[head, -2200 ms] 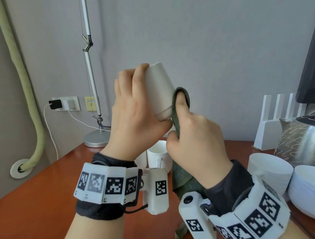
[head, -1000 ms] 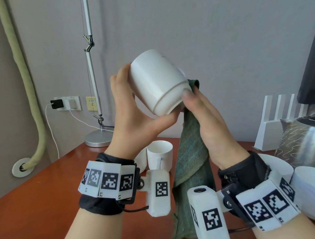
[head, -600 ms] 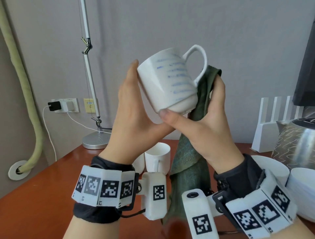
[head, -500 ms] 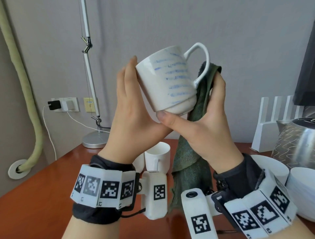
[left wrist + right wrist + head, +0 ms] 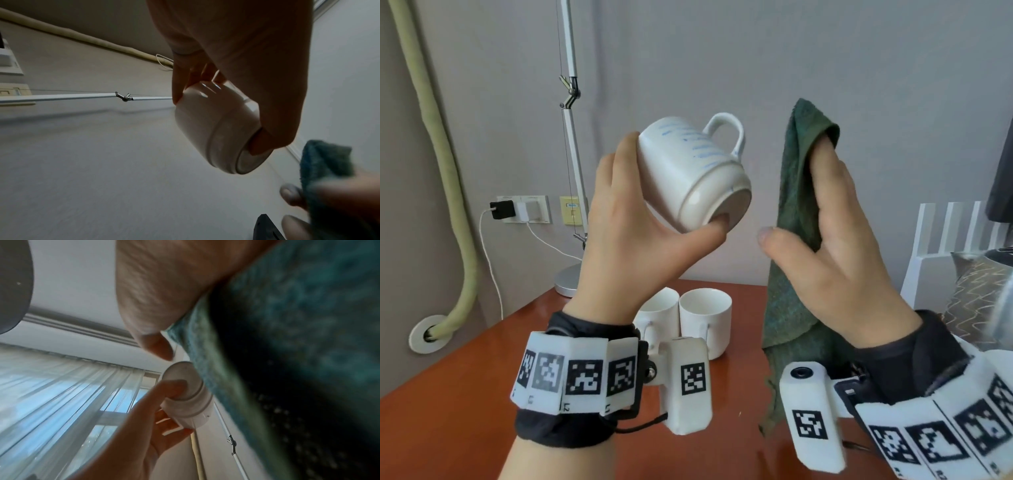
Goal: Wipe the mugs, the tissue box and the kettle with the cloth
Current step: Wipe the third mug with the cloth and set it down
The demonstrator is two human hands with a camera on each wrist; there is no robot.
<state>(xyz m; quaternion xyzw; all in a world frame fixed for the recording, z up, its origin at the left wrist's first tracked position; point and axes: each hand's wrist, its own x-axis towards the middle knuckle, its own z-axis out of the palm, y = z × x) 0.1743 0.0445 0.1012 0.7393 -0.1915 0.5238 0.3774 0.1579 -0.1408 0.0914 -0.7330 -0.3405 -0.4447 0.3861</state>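
A white mug with faint blue lines (image 5: 688,164) is up in the air, tilted with its base towards me and its handle up. My left hand (image 5: 673,183) grips it, fingers round the far side and thumb on the base; the left wrist view shows the same mug (image 5: 216,126). My right hand (image 5: 796,190) is raised to the right of the mug, apart from it. Its fingers are straight with the green cloth (image 5: 791,274) draped over them and hanging to the table. Two more white mugs (image 5: 705,318) stand on the table. The patterned metal kettle (image 5: 976,301) is at the right edge.
The red-brown table (image 5: 465,394) runs under both hands. A desk lamp's base (image 5: 566,284) and pole stand at the back left, near a wall socket with a plugged charger (image 5: 501,209). A white slatted stand (image 5: 945,236) is behind the kettle.
My right hand has come off the mug and moved right with the cloth. My left hand has tilted the mug so its base faces me.
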